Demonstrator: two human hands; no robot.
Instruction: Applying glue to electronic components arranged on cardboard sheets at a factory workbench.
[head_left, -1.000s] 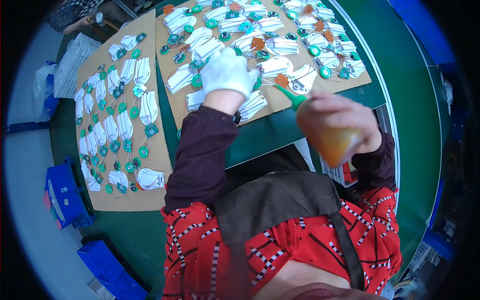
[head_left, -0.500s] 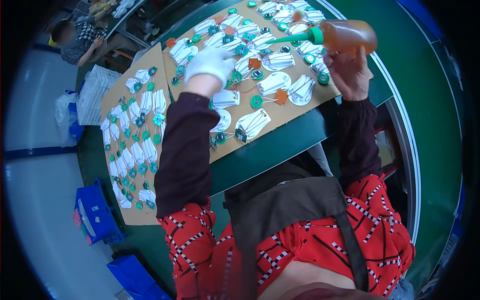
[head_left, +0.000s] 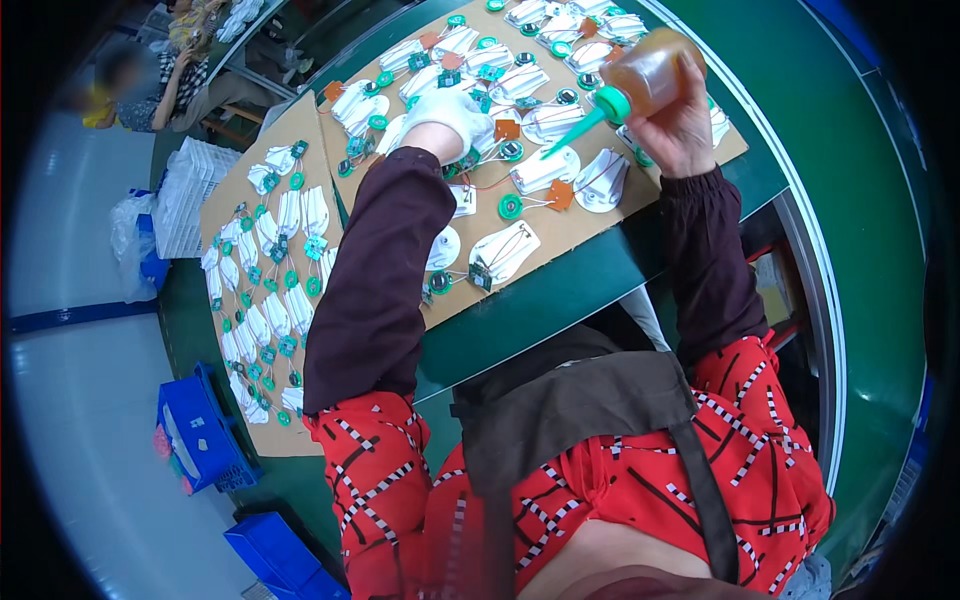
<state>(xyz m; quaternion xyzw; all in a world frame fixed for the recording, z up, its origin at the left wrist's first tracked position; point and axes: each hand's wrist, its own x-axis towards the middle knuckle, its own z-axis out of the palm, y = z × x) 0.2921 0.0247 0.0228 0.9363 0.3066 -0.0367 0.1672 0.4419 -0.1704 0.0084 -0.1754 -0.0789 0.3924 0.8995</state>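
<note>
The amber bottle (head_left: 655, 78), held in the bare right hand (head_left: 684, 125), has tipped from nearly level to nozzle-down; its green nozzle (head_left: 580, 129) now seems brought to a white casing (head_left: 540, 174), contact hard to tell. The gloved left hand (head_left: 446, 116) bends just left of an orange square (head_left: 507, 130); whether it grips anything, I cannot tell. Past the crowded cardboard's (head_left: 560, 229) near edge, a green table (head_left: 520, 325) strip leaves room
</note>
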